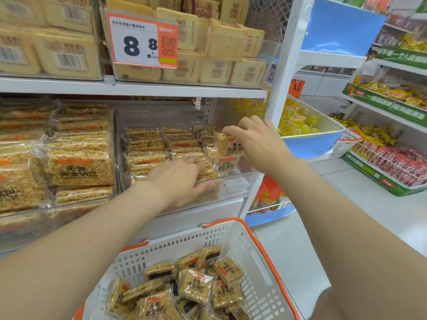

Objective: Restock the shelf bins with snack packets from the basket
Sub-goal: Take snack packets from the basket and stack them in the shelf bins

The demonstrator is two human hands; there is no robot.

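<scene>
The right hand (256, 142), just right of the frame's centre, has its grip pinched on the top edge of a clear-wrapped square packet of golden rice crisp (228, 144). It holds the packet upright at the right end of the clear plastic shelf bin (233, 182). The left hand (182, 179) reaches over the bin's front wall with its grip spread, fingers lying flat on the stacked rows of like packets (147, 146). This looks like the placing step, with one packet being seated while the other hand steadies the rows. The next move probably calls for letting go, then reaching down to the white slotted plastic basket with an orange rim (184, 243) at lower centre, where many loose packets (198, 285) wait. Above the bin runs a white metal shelf board (161, 87), and at upper left hangs a white-and-orange price tag (141, 42). On the right are pale floor tiles (369, 204) and racks of yellow and red goods.
</scene>
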